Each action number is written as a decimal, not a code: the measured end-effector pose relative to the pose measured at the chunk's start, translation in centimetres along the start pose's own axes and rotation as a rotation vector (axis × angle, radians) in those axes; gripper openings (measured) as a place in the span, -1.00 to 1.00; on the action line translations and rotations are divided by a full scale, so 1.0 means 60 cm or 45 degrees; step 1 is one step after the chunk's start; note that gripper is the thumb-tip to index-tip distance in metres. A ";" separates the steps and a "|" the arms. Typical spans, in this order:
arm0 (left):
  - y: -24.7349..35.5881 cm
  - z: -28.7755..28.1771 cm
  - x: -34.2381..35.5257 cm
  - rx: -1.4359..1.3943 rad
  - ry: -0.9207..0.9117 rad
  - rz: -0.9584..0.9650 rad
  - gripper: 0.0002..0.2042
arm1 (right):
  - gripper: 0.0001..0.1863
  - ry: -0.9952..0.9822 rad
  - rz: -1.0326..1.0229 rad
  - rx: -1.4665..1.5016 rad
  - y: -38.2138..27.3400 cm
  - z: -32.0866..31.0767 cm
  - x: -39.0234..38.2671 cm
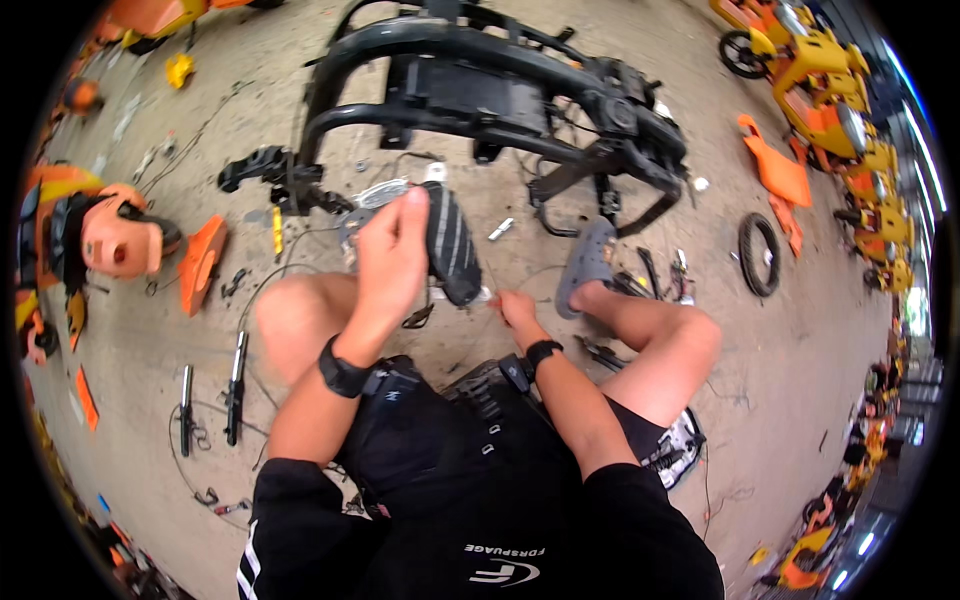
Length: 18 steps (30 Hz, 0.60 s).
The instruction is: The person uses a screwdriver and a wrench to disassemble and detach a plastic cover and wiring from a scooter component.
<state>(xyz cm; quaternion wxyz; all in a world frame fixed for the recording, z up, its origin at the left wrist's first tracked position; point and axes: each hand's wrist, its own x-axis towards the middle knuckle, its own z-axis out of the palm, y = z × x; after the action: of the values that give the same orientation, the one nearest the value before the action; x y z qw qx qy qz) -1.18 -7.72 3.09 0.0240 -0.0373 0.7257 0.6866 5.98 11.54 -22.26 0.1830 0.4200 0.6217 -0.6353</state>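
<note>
My left hand (393, 255), somewhat blurred, is closed at the left side of a long black part (453, 245) with pale slanting stripes and a silvery upper end. The part stands tilted between my knees, and the fingers behind it are hidden. By its lower end my right hand (517, 309) is closed in a pinch, fingertips close to a small pale piece (484, 295); what they grip is too small to make out. A clear, shiny piece (383, 192) lies beyond my left hand.
A black vehicle frame (450, 85) lies ahead. Two fork tubes (236, 388) are at my left, near an orange panel (203, 263) and an orange-and-black vehicle body (120, 235). To the right are a tyre (760, 254), an orange fairing (780, 172) and parked yellow scooters (815, 85).
</note>
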 end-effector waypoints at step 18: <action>0.011 -0.006 0.000 0.014 -0.041 -0.022 -0.58 | -0.75 -0.082 0.078 -0.623 0.147 0.032 0.058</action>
<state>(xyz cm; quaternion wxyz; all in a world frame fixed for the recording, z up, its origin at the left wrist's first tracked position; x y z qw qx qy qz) -1.22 -8.08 3.78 0.0418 -0.0322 0.7287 0.6828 10.01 9.31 -30.76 0.3183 0.3613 0.7377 -0.4732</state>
